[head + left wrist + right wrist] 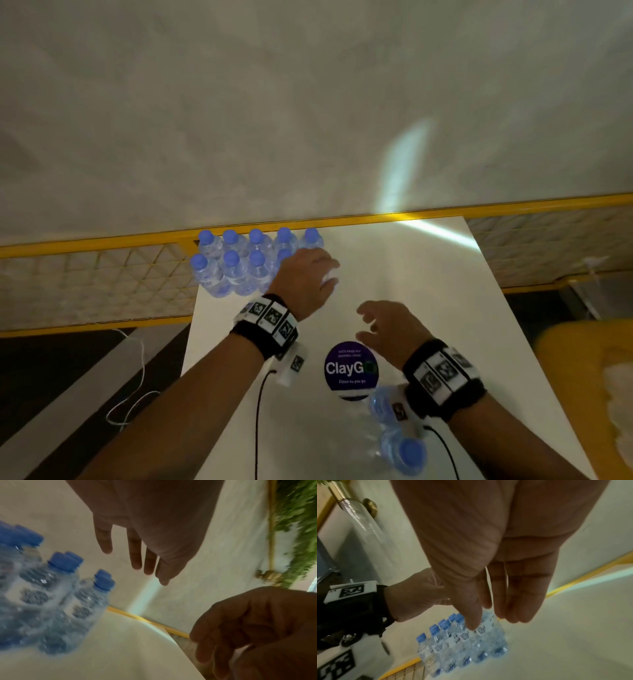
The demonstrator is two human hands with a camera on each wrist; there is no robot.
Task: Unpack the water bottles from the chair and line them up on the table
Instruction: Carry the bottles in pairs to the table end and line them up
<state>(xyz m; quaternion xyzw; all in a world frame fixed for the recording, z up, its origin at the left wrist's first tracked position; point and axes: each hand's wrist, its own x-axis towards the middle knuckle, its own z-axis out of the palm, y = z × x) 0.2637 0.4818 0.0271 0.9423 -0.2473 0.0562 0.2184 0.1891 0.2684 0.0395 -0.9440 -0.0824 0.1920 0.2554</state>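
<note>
Several clear water bottles (236,263) with blue caps stand in two rows at the far left corner of the white table (428,274); they also show in the wrist views (51,595) (462,642). My left hand (308,277) hovers just right of the front row, its fingers (135,550) straight and empty. My right hand (387,329) is over the table's middle, palm down, fingers (522,595) relaxed, holding nothing. More blue-capped bottles (400,442) in clear wrap lie at the near edge under my right wrist.
A round purple sticker (349,368) marks the table near me. A yellow railing with mesh (102,240) runs behind the table, against a pale wall. A yellow chair (582,359) with clear plastic on it stands at the right. A thin cable (137,377) lies on the floor at the left.
</note>
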